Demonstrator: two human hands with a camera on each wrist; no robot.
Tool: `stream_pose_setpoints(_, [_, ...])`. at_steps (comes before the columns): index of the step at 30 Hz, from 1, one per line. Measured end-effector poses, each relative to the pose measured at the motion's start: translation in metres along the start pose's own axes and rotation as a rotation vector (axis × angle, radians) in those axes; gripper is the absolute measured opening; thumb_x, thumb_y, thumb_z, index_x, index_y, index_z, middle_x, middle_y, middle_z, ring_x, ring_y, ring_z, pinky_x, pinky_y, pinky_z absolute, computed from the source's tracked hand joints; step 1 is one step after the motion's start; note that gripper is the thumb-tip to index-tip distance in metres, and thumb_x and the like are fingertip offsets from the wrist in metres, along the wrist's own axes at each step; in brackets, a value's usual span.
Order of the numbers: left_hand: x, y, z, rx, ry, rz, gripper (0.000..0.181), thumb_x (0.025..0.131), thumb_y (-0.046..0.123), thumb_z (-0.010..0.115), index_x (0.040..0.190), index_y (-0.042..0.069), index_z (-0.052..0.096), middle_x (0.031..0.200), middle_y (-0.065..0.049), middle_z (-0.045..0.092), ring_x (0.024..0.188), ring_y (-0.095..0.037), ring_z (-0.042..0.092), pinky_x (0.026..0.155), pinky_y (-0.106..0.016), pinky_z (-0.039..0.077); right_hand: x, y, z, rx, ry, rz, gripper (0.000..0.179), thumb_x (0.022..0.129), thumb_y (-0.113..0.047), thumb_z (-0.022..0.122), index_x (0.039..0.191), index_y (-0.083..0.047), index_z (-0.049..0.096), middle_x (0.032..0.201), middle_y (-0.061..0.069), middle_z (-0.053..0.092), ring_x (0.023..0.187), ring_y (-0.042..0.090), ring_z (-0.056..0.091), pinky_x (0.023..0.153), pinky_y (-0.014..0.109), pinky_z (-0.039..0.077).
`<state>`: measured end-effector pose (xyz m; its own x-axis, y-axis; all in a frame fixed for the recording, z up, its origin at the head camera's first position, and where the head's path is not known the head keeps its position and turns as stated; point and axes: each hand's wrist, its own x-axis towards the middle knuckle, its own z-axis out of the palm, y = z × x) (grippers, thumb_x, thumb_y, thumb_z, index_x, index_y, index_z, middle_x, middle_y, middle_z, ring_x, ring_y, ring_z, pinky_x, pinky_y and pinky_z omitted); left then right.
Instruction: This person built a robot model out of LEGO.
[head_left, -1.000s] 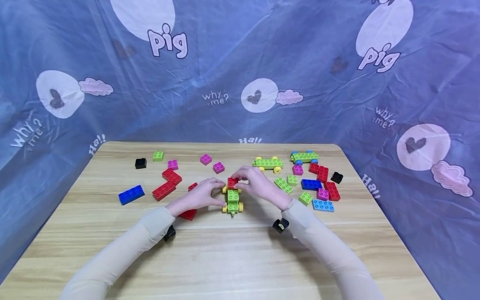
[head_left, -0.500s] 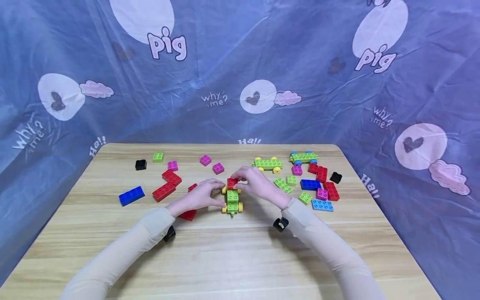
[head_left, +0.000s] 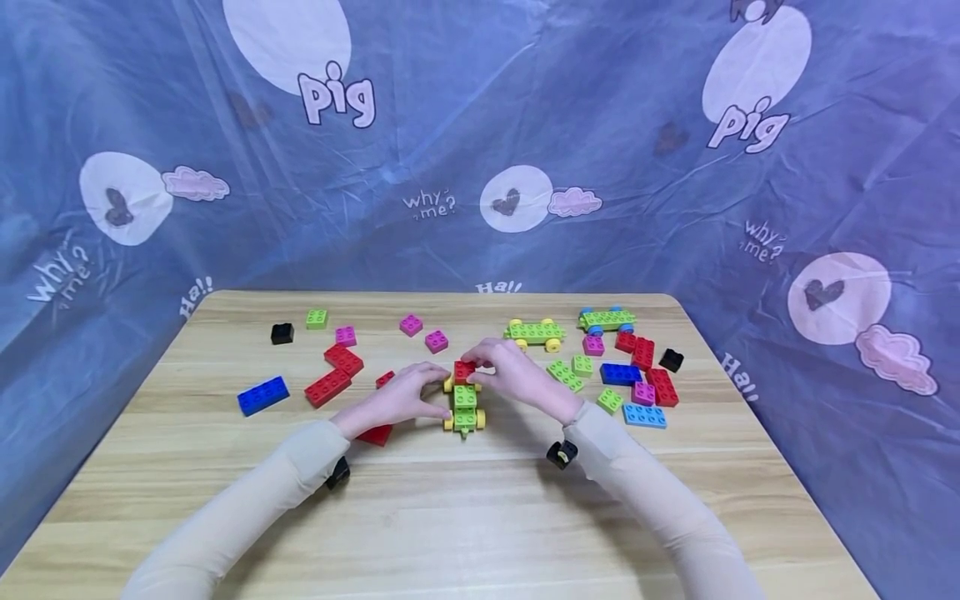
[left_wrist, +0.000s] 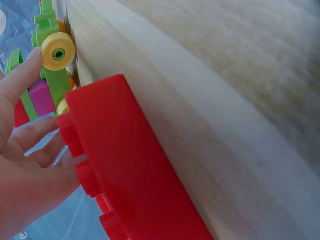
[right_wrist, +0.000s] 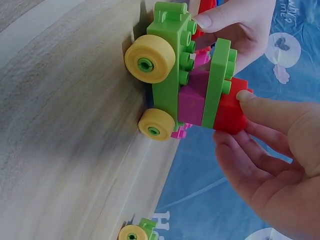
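Observation:
A green toy car base with yellow wheels (right_wrist: 166,80) stands mid-table. On it sit a magenta brick (right_wrist: 193,98), a green brick (right_wrist: 217,80) overhanging toward the near end, and a red brick (right_wrist: 231,107) on top, at the far end in the head view. My right hand (head_left: 516,377) pinches that red brick between thumb and fingers. Along the car's left side, my left hand (head_left: 399,397) holds the base, thumb at the near yellow wheel (left_wrist: 58,51) and fingers toward the far wheel. A larger red brick (left_wrist: 135,160) lies under the left wrist.
Behind and right stand green wheeled bases, one with yellow wheels (head_left: 534,333), one with blue wheels (head_left: 607,320). Several loose bricks lie at right, including a light blue brick (head_left: 645,416). At left are a blue brick (head_left: 263,396), red bricks (head_left: 327,388) and a black brick (head_left: 282,333).
The head view has tilted slightly, so the scene sits a little lower. Both hands keep their places on the car and the red brick.

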<state>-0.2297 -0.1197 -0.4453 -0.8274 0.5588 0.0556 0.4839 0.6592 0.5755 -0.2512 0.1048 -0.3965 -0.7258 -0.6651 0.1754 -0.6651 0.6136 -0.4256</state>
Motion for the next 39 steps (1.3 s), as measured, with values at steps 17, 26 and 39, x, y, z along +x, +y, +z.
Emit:
stream_pose_setpoints(17, [0.000,-0.002,0.001,0.012,0.007,0.025,0.073,0.082,0.035,0.080,0.136,-0.006,0.054,0.137,-0.019,0.058,0.129,-0.035,0.054,0.113,-0.052,0.042,-0.005,0.007,0.000,-0.023,0.038,-0.097,0.033,0.089,-0.015,0.072,0.118,-0.002,0.067,0.111,0.012,0.072,0.100,0.021,0.069,0.092,0.032,0.059])
stream_pose_setpoints(26, [-0.001,0.000,0.000,0.017,-0.003,-0.003,0.074,0.082,0.037,0.079,0.138,-0.004,0.053,0.140,-0.019,0.057,0.131,-0.036,0.052,0.115,-0.054,0.039,-0.007,0.012,-0.008,-0.033,0.078,-0.099,0.033,0.088,-0.014,0.072,0.118,0.000,0.067,0.110,0.013,0.072,0.098,0.023,0.068,0.090,0.035,0.058])
stream_pose_setpoints(39, [0.000,0.001,0.001,0.027,-0.009,0.001,0.076,0.082,0.038,0.079,0.138,-0.005,0.052,0.142,-0.019,0.056,0.133,-0.036,0.051,0.117,-0.053,0.037,-0.004,0.049,-0.041,-0.067,0.145,0.054,0.032,0.091,-0.014,0.070,0.115,0.007,0.066,0.113,0.025,0.071,0.097,0.038,0.071,0.087,0.045,0.060])
